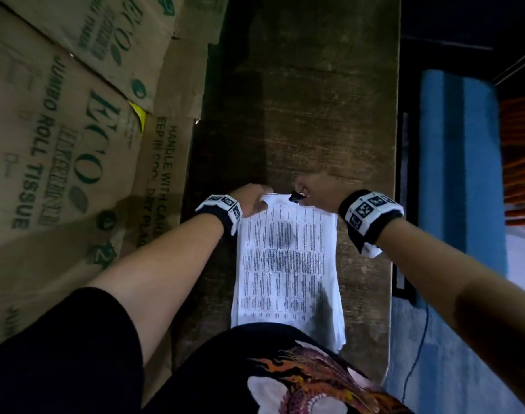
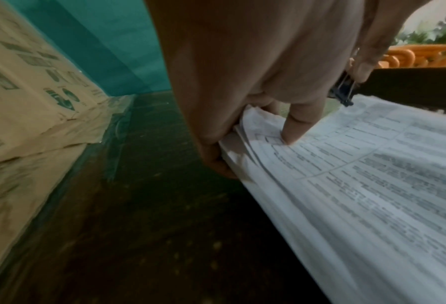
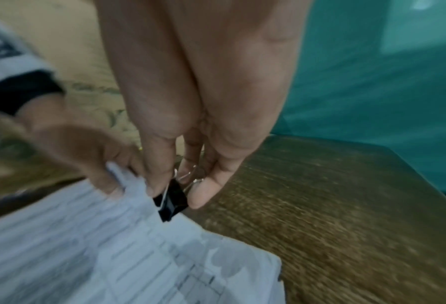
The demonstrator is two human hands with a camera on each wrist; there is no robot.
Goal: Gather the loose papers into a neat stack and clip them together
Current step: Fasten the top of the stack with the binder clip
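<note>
two hands work the far edge of the paper stack [image 1: 288, 264] on the worktop [image 1: 309, 100]: left hand [image 1: 250, 201] fingers pinch its corner, right hand [image 1: 318, 191] fingers pinch the binder clip [image 1: 295, 198] at that edge.

Clipping the paper stack at its far edge
On the dark wooden counter [image 1: 300, 115], the left hand [image 1: 250, 201] holds the stack of printed papers [image 1: 288, 264] at its far left corner while the right hand [image 1: 318, 189] pinches a black binder clip [image 1: 295, 198] there; cardboard boxes [image 1: 76, 130] stand left
</note>
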